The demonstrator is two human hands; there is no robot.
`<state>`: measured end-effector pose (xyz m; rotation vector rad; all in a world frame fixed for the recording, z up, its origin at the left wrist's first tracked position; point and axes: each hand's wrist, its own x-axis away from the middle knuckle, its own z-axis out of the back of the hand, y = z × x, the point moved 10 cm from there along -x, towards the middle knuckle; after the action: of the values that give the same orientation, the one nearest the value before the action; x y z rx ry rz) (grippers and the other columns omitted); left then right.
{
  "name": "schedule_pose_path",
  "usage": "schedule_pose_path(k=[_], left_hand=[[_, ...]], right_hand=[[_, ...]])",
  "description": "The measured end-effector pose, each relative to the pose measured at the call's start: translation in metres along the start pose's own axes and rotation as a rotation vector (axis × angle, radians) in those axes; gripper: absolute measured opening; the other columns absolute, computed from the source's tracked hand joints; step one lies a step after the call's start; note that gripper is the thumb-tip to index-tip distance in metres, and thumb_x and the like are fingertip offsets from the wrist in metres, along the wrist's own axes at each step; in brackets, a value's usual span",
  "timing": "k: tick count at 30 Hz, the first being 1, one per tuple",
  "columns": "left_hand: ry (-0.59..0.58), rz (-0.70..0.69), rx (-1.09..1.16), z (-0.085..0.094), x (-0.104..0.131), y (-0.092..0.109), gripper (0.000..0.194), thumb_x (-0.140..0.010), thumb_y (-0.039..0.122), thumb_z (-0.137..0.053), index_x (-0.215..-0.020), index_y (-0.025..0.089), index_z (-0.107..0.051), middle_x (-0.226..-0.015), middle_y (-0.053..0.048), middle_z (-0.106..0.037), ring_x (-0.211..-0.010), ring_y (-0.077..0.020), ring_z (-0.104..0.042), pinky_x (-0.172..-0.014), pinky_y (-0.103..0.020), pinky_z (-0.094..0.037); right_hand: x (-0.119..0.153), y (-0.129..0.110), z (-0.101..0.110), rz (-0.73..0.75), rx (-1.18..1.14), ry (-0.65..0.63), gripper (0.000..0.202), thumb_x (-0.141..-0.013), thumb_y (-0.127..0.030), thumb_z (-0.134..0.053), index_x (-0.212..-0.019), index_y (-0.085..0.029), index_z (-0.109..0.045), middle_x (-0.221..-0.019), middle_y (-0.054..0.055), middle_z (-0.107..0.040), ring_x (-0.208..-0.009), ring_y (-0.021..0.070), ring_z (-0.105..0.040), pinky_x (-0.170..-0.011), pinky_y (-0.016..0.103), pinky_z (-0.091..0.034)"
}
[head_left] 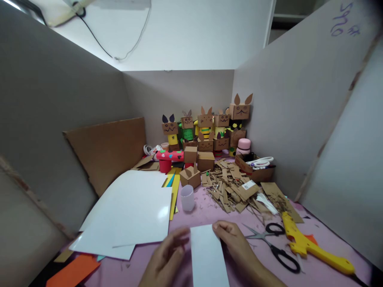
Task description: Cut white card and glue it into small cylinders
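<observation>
Pink tabletop (209,209) sits walled by grey partition boards (299,119), brown cardboard scraps (230,185) heaped at one o'clock. Left hand (166,259) and right hand (236,245) each pinch an edge of the narrow white paper strip (208,259) at six o'clock, black-handled scissors (277,247) lying at three o'clock.

Light is coming from above, glaring on the white sheets (131,211); edges are bending, the left hand (166,259) blurring.
</observation>
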<state>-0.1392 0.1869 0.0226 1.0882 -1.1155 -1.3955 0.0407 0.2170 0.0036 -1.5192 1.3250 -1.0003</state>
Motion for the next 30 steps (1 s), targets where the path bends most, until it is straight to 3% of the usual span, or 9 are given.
schedule_pose_path(k=[2, 4, 6, 11, 15, 19, 22, 27, 30], left_hand=[[0.1, 0.034, 0.06, -0.008, -0.016, 0.009, 0.033, -0.07, 0.039, -0.071, -0.095, 0.018, -0.066, -0.088, -0.005, -0.069, -0.083, -0.0204, -0.062, -0.071, -0.028, -0.049], [0.056, 0.148, 0.126, -0.031, -0.031, 0.0, 0.033, -0.059, 0.044, -0.077, -0.061, 0.014, -0.061, -0.053, 0.001, -0.057, -0.05, -0.0133, -0.051, -0.045, -0.022, -0.037], [0.023, 0.16, 0.157, -0.047, -0.042, -0.006, 0.04, -0.059, 0.048, -0.075, -0.052, 0.015, -0.053, -0.047, 0.004, -0.049, -0.043, -0.0095, -0.042, -0.042, -0.021, -0.029], [-0.006, 0.229, 0.409, -0.061, -0.043, -0.022, 0.048, -0.056, 0.053, -0.076, -0.049, 0.017, -0.045, -0.043, 0.008, -0.041, -0.041, -0.006, -0.033, -0.042, -0.019, -0.024], [0.009, 0.304, 0.584, -0.062, -0.037, -0.026, 0.042, -0.059, 0.05, -0.076, -0.054, 0.016, -0.053, -0.047, 0.005, -0.051, -0.044, -0.0087, -0.042, -0.046, -0.02, -0.032], [0.013, 0.286, 0.555, -0.058, -0.04, -0.029, 0.041, -0.061, 0.048, -0.076, -0.052, 0.015, -0.054, -0.043, 0.005, -0.051, -0.042, -0.0092, -0.044, -0.045, -0.02, -0.031], [-0.008, 0.291, 0.494, -0.057, -0.043, -0.037, 0.046, -0.057, 0.05, -0.077, -0.047, 0.015, -0.049, -0.039, 0.007, -0.046, -0.038, -0.007, -0.039, -0.042, -0.019, -0.027], [-0.031, 0.338, 0.635, -0.063, -0.039, -0.035, 0.038, -0.062, 0.048, -0.075, -0.057, 0.015, -0.057, -0.049, 0.002, -0.06, -0.046, -0.0134, -0.054, -0.048, -0.023, -0.038], [-0.094, 0.308, 0.707, -0.07, -0.036, -0.023, 0.039, -0.069, 0.055, -0.067, -0.067, 0.016, -0.06, -0.057, -0.001, -0.066, -0.055, -0.0161, -0.061, -0.053, -0.023, -0.042]], right_hand=[[0.0, 0.001, -0.003, 0.006, -0.015, -0.026, 0.038, -0.071, -0.047, -0.067, -0.056, -0.015, -0.051, -0.05, -0.006, -0.039, -0.048, 0.0071, -0.033, -0.045, 0.02, -0.025], [-0.001, 0.004, -0.002, 0.004, -0.035, -0.027, 0.038, -0.07, -0.049, -0.067, -0.059, -0.015, -0.052, -0.051, -0.006, -0.041, -0.047, 0.0074, -0.034, -0.045, 0.02, -0.026], [-0.003, 0.004, 0.003, 0.02, -0.042, 0.012, 0.039, -0.067, -0.049, -0.07, -0.06, -0.016, -0.05, -0.05, -0.007, -0.041, -0.046, 0.007, -0.034, -0.044, 0.019, -0.026], [-0.007, 0.007, 0.002, -0.025, -0.169, 0.066, 0.044, -0.057, -0.049, -0.077, -0.052, -0.017, -0.046, -0.044, -0.009, -0.04, -0.042, 0.0055, -0.032, -0.043, 0.018, -0.025], [-0.008, 0.01, 0.0, -0.105, -0.263, 0.101, 0.049, -0.055, -0.055, -0.076, -0.05, -0.018, -0.044, -0.041, -0.008, -0.042, -0.039, 0.0063, -0.036, -0.042, 0.019, -0.028], [-0.009, 0.007, 0.004, -0.069, -0.127, 0.081, 0.053, -0.065, -0.07, -0.059, -0.062, -0.017, -0.052, -0.042, -0.007, -0.046, -0.036, 0.0071, -0.039, -0.037, 0.017, -0.026], [-0.01, 0.009, -0.006, -0.041, -0.037, -0.025, 0.054, -0.06, -0.068, -0.065, -0.069, -0.016, -0.056, -0.048, -0.007, -0.047, -0.04, 0.0062, -0.04, -0.039, 0.016, -0.027], [-0.011, 0.025, -0.007, -0.134, -0.111, 0.045, 0.054, -0.055, -0.066, -0.069, -0.054, -0.015, -0.051, -0.044, -0.005, -0.048, -0.039, 0.0064, -0.039, -0.04, 0.018, -0.028], [-0.012, 0.013, 0.001, -0.067, -0.164, 0.099, 0.05, -0.06, -0.063, -0.069, -0.056, -0.016, -0.051, -0.044, -0.005, -0.048, -0.04, 0.0077, -0.042, -0.04, 0.019, -0.03]])
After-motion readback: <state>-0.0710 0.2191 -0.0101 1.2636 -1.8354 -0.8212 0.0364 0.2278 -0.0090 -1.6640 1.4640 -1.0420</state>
